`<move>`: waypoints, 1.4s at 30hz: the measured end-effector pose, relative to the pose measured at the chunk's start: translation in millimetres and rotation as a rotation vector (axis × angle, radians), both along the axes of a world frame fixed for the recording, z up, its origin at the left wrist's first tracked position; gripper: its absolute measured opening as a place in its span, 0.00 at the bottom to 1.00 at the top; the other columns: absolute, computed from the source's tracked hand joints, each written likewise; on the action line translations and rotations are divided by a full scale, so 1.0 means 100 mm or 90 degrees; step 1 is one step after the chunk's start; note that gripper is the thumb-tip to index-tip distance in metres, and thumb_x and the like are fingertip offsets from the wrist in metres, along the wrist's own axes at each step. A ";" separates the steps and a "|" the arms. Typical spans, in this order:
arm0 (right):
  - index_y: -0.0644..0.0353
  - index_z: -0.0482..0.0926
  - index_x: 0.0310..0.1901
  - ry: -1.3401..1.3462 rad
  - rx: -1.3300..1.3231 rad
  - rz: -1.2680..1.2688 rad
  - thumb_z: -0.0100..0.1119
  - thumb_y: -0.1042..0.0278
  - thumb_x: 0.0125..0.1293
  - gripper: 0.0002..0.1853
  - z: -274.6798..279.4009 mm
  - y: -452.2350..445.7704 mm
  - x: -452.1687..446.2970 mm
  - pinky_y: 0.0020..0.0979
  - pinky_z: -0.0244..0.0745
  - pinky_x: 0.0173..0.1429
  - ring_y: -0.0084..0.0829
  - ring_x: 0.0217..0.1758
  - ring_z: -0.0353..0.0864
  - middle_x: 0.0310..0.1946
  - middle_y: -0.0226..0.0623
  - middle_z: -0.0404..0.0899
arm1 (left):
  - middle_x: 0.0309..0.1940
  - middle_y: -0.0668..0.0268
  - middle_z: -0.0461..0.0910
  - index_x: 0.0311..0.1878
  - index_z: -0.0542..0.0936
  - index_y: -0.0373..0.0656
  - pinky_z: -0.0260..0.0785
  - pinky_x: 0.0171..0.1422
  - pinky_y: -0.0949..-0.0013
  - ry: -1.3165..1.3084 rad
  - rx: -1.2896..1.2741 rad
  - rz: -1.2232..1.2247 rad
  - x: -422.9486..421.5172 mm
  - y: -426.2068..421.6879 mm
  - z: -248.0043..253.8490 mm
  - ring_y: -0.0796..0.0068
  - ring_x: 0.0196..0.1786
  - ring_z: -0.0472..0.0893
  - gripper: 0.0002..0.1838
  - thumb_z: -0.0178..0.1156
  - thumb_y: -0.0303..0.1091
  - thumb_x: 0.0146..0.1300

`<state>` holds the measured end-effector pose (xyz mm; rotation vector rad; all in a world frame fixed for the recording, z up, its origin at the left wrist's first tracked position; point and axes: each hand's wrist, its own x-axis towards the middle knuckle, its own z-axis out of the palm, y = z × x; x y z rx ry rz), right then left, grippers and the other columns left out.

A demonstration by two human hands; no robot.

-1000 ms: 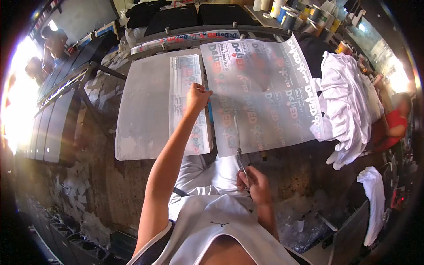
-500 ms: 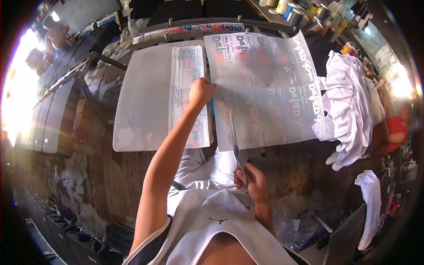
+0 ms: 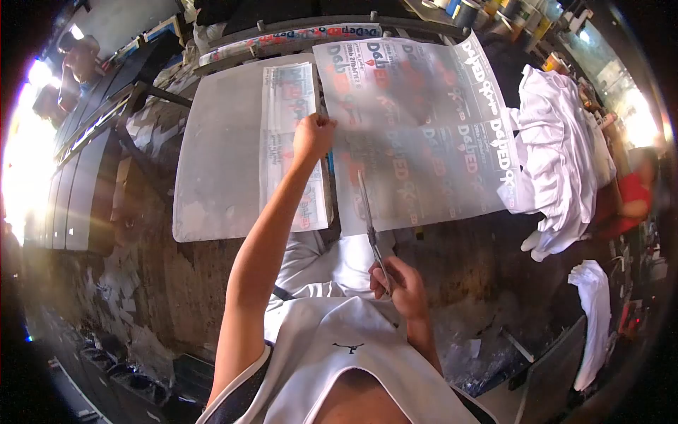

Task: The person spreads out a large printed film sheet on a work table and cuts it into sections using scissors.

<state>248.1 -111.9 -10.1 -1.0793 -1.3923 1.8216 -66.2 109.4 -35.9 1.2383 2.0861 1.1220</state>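
A large translucent sheet (image 3: pixel 424 162) with rows of printed lettering lies across the right board, over my lap. My left hand (image 3: pixel 314 136) is closed in a pinch at the sheet's left edge, about midway along it. A faint crease or cut line runs rightward from there. My right hand (image 3: pixel 400 283) grips a pair of long metal scissors (image 3: pixel 369 212) low in front of me. Their blades point away from me and lie over the sheet's near left part. Narrow printed strips (image 3: pixel 289 169) are stacked on the grey board (image 3: pixel 219 148) beside my left forearm.
White cloth (image 3: pixel 554 162) is heaped right of the sheet, and another white piece (image 3: pixel 591 318) hangs lower right. A printed roll (image 3: pixel 296 39) lies along the far bar. Jars (image 3: pixel 466 13) stand at the back right. Other people (image 3: pixel 81 63) are at far left and right.
The whole view has shifted slightly, so things appear a little further left and up. My left hand keeps its pinch and my right hand keeps the scissors, both nearly in place.
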 end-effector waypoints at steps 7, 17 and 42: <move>0.64 0.80 0.45 0.022 -0.027 -0.029 0.62 0.62 0.79 0.11 0.02 -0.01 0.01 0.24 0.72 0.34 0.19 0.28 0.77 0.29 0.30 0.80 | 0.38 0.55 0.89 0.52 0.82 0.37 0.78 0.44 0.61 -0.116 0.166 0.077 -0.14 -0.05 -0.15 0.65 0.37 0.87 0.16 0.64 0.42 0.74; 0.65 0.81 0.45 0.050 -0.035 0.003 0.62 0.58 0.80 0.15 0.08 0.01 -0.03 0.25 0.73 0.34 0.19 0.29 0.78 0.30 0.31 0.81 | 0.31 0.60 0.80 0.50 0.77 0.31 0.77 0.32 0.61 -0.484 0.010 -0.098 -0.42 -0.15 0.01 0.67 0.29 0.82 0.16 0.53 0.38 0.77; 0.70 0.79 0.50 0.044 -0.284 0.233 0.56 0.57 0.83 0.19 0.63 -0.40 -0.77 0.26 0.77 0.39 0.23 0.30 0.81 0.36 0.41 0.86 | 0.34 0.67 0.76 0.50 0.72 0.44 0.74 0.33 0.67 -0.423 0.014 -0.153 -0.31 -0.29 0.05 0.75 0.30 0.78 0.11 0.54 0.42 0.81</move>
